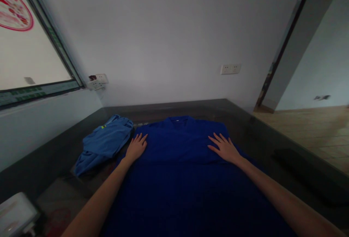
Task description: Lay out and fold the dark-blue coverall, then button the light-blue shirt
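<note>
Deep-blue shirt [177, 149], spread out on a dark, glossy table [240, 117] in the centre, its collar pointing away from the wearer of the camera, toward the far edge; a small pale label shows inside the neckline, and a crease runs across the cloth just below the hands. The lower part of the garment comes toward the viewer and runs out of the bottom of the view. Two bare hands lie palm down on it: the left hand [137, 147] near the shoulder on the left, the right hand [224, 149] near the opposite shoulder. Both are flat, with fingers spread and nothing gripped. Just beside the left hand, a lighter blue garment [106, 142] lies in a loose bundle, with a small yellow-green mark near its top. At lower left is part of a white object [17, 213], cut off by the edge; on the right lies a long, black, flat item [308, 175], too dim to identify. Beyond the table rises a plain pale wall [169, 40] with a double socket [230, 69]. A window [29, 59] with a round red decal [13, 9] fills the upper left, and tan flooring [321, 128] shows at far right.
</note>
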Demonstrator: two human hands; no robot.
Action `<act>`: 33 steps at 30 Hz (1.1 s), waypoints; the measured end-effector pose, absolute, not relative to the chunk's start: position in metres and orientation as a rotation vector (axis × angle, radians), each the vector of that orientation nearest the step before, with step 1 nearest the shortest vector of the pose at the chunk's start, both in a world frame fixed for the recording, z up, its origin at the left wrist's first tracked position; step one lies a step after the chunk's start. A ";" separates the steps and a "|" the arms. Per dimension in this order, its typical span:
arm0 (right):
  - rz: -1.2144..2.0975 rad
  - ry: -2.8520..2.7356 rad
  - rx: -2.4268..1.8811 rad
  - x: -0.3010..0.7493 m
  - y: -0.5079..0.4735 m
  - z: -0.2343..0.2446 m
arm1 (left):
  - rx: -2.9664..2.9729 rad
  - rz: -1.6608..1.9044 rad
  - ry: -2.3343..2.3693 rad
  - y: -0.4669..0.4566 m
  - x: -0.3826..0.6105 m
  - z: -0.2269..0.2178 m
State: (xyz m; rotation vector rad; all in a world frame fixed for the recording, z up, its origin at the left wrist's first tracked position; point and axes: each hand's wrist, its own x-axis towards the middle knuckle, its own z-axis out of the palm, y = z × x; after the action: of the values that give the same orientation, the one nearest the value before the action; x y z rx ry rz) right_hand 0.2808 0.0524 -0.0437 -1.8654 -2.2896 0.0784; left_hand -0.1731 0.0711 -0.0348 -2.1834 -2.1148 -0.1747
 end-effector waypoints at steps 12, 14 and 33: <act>0.058 -2.333 -1.940 0.278 0.061 -0.043 | -2.204 -0.198 -2.165 0.086 -0.180 -0.045; 0.050 -2.336 -1.947 0.278 0.066 -0.043 | -2.214 -0.216 -2.175 0.092 -0.182 -0.046; 0.107 -2.310 -1.943 0.279 0.104 -0.048 | -2.190 -0.584 -2.114 0.119 -0.177 -0.035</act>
State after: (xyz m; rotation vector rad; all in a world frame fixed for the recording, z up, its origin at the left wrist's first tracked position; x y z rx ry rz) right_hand 0.2793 0.1041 -0.0483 -1.9432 -2.3103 0.1075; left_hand -0.1765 0.1189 -0.0349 -2.1902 -2.1138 -0.5837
